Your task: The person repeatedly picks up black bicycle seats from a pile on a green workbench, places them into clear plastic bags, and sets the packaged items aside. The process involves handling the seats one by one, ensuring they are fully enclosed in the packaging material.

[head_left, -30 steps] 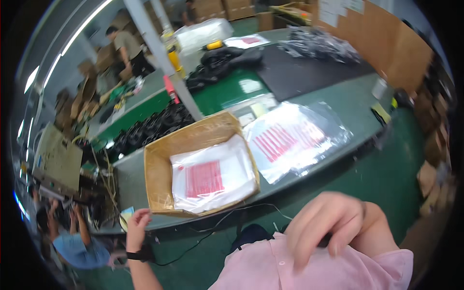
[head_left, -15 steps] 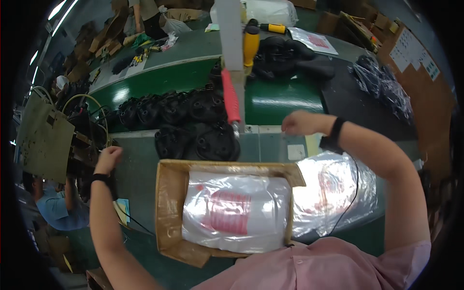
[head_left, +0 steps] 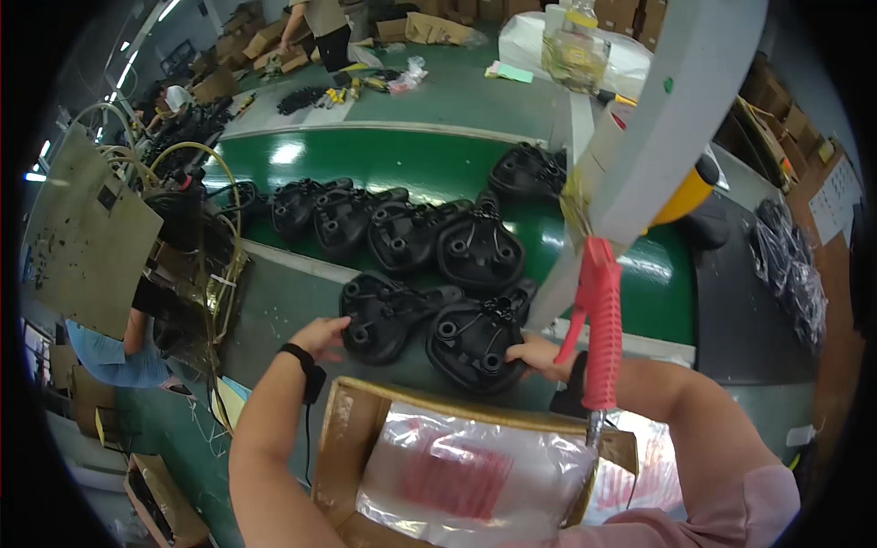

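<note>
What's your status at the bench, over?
Left grip at left black part, contact unclear; right grip touching right black part. Both on bench, beyond open box. Red-handled tool partly blocks view of right forearm.

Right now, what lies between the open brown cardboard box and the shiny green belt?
In the head view: two black saddle-shaped parts, the left hand and right hand at them.

The moulded parts [head_left: 379,320] are black throughout. From here the belt [head_left: 393,151] reads glossy green, the worktop [head_left: 292,288] muted grey-green. The carton [head_left: 352,429] is brown; its plastic bag [head_left: 457,475] is translucent white with a red printed block. The air gun [head_left: 601,329] is pinkish red, its nozzle [head_left: 596,427] silver. Wrist straps [head_left: 300,356]: black. Sleeve [head_left: 717,516]: plain pink. Post [head_left: 676,119]: off-white, one green dot [head_left: 669,85].
</note>
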`<state>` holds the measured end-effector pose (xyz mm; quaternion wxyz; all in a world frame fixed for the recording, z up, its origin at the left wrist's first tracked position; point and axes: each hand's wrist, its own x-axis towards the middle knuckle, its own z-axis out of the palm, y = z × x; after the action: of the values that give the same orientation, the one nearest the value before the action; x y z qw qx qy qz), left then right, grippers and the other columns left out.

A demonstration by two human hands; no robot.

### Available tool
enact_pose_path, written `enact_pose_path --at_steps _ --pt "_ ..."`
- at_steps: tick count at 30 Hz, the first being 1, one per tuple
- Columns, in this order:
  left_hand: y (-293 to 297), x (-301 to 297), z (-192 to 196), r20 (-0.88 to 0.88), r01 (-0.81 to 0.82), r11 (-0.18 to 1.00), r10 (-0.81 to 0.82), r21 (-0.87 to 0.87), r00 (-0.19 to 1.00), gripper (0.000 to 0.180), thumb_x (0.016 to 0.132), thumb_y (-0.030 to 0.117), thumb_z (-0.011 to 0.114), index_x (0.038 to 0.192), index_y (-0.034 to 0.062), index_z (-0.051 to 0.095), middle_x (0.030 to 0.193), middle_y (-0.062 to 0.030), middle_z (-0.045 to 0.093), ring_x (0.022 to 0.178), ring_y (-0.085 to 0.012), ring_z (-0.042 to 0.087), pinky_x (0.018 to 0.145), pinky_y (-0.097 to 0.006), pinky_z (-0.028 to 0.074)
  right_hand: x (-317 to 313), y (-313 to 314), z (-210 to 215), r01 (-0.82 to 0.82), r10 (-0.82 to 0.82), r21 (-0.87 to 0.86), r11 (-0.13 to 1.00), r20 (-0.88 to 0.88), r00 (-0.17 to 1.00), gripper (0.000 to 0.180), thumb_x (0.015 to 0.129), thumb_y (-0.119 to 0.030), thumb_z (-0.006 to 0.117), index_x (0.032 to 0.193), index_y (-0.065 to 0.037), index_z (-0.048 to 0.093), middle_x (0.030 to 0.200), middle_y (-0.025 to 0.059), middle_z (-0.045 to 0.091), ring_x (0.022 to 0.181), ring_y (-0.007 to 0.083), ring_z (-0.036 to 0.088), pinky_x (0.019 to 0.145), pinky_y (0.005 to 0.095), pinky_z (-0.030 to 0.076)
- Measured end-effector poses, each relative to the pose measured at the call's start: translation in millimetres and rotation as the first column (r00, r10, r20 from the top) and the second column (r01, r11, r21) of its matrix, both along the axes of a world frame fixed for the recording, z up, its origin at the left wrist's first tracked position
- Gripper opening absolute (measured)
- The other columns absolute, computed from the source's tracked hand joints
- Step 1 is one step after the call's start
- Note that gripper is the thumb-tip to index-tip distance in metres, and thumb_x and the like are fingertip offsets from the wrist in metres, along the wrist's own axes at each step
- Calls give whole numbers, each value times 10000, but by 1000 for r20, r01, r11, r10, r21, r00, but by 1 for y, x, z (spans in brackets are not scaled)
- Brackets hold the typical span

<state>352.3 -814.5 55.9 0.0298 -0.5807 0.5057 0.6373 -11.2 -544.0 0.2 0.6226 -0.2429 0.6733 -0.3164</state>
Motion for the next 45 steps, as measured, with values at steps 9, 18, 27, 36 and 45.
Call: enact_pose_path --at_steps 9,18,27,36,45 --pt "43 -33 -22 -382 -224 955 285 196 879 527 921 552 488 1154 92 597 1031 -79 685 924 -193 660 814 -435 536 -29 7 35 306 -247 43 951 702 668 461 852 -263 493 1218 14 535 1174 192 628 1048 380 618 857 552 494" --pt "60 -3 -3 -509 -579 796 576 173 639 309 914 288 458 1003 42 623 897 -112 693 766 -244 687 656 -383 588 -36 11 53 128 58 -339 932 489 871 160 825 -122 561 918 -15 635 853 66 662 783 151 635 754 303 514" --pt "5 -91 -37 -627 -515 857 398 -7 670 294 840 208 587 912 -76 612 836 -138 657 685 -226 647 634 -354 524 -72 41 63 127 -68 -68 990 558 827 246 873 -195 593 997 10 650 975 104 694 891 185 655 830 322 512" --pt "-42 -192 -18 -439 -210 944 80 -254 895 645 903 466 521 1322 -12 414 1243 -193 548 1053 -314 583 798 -463 500 -102 36 105 41 -36 -1 999 456 889 301 909 -221 586 1089 19 614 1055 116 675 954 184 646 874 312 505" --pt "36 -9 97 -201 108 921 -194 -375 960 711 959 573 378 1397 14 401 1407 -155 445 1223 -284 479 940 -452 453 -107 77 137 -241 193 36 970 491 849 315 921 -237 554 1074 28 631 1014 99 694 900 176 662 878 336 509"
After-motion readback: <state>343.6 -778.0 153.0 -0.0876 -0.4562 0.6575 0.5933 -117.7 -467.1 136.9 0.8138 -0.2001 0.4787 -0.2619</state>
